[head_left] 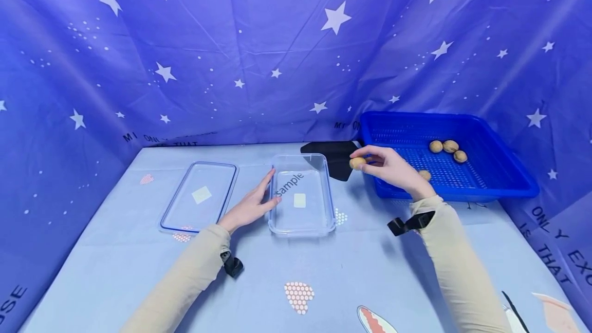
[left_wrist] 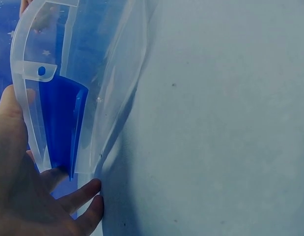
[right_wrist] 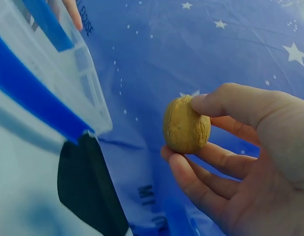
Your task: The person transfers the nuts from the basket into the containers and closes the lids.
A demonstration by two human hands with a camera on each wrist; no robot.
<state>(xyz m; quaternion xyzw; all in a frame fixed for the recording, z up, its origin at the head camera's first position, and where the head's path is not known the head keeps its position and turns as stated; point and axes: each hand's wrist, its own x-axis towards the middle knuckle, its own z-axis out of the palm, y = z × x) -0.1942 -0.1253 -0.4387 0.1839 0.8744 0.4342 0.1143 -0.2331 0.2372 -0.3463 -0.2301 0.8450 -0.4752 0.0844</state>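
Right hand (head_left: 390, 168) pinches a tan, oval walnut (head_left: 357, 163) right of centre; left hand (head_left: 252, 203), fingers extended, touches the clear rectangular plastic container (head_left: 300, 224). Apparent step: transfer; next move likely requires alignment above container.

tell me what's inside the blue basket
The blue basket shows four walnuts: three grouped together and one by the near side, partly covered. The right hand and basket's near side hide some floor; anything there cannot be seen.

Saw on the pale blue table (head_left: 259, 276), left to right, a clear lid (head_left: 199, 209), a clear container (head_left: 301, 230) and a blue basket (head_left: 462, 192).
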